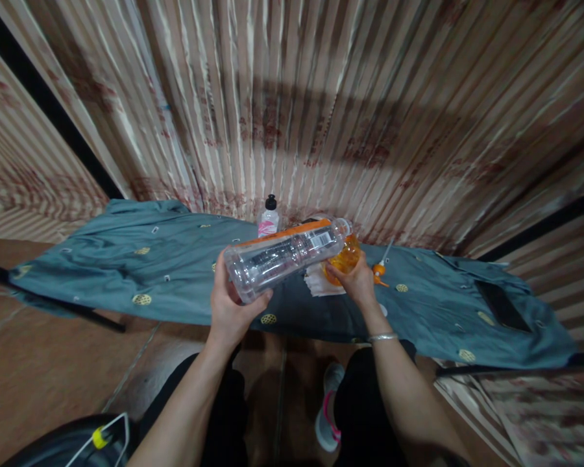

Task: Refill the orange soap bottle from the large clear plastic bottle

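Note:
A large clear plastic bottle [285, 261] with an orange label is tilted, its base at the left and its uncapped neck pointing right. My left hand [231, 308] is wrapped around the base end. Close by the neck, my right hand [357, 280] grips a small translucent orange bottle [343, 261]; the big bottle's mouth overlaps its top, and I cannot tell whether they touch. White tissue [324, 284] lies beneath the orange bottle. To the right is an orange spray head [379, 270] with a thin tube. Behind stands a clear bottle [269, 220] with a black cap and pink print.
A teal patterned cloth [175, 279] covers the narrow table. A dark phone-like slab [502, 305] lies at the right end. Pleated curtain [292, 117] hangs close behind, with black poles [48, 97] at the sides. A black bucket-like thing [78, 441] with a wire handle is on the floor.

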The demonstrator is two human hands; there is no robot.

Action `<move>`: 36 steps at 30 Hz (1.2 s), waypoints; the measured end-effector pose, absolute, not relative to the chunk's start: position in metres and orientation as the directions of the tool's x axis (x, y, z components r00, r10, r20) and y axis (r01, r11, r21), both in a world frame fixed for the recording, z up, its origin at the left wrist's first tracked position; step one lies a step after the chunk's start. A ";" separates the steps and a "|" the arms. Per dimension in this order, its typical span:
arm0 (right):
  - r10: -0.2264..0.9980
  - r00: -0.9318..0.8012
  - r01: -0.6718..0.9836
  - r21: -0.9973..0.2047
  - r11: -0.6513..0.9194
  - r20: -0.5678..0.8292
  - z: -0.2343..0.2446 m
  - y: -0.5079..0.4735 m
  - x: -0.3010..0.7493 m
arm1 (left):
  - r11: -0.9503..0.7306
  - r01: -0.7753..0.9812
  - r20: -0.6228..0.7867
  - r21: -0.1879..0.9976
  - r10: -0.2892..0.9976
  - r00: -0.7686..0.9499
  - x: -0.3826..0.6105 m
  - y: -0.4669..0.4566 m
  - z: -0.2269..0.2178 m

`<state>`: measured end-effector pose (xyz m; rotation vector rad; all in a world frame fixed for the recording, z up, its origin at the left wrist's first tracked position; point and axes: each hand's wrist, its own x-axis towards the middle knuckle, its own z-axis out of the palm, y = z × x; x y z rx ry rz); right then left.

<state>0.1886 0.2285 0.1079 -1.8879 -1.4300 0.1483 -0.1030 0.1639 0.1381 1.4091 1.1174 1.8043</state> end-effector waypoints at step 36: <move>0.864 0.369 0.780 -0.619 -0.089 0.341 0.106 0.230 0.191 | -0.472 0.106 0.483 0.875 0.835 -0.263 -0.103 0.163 0.138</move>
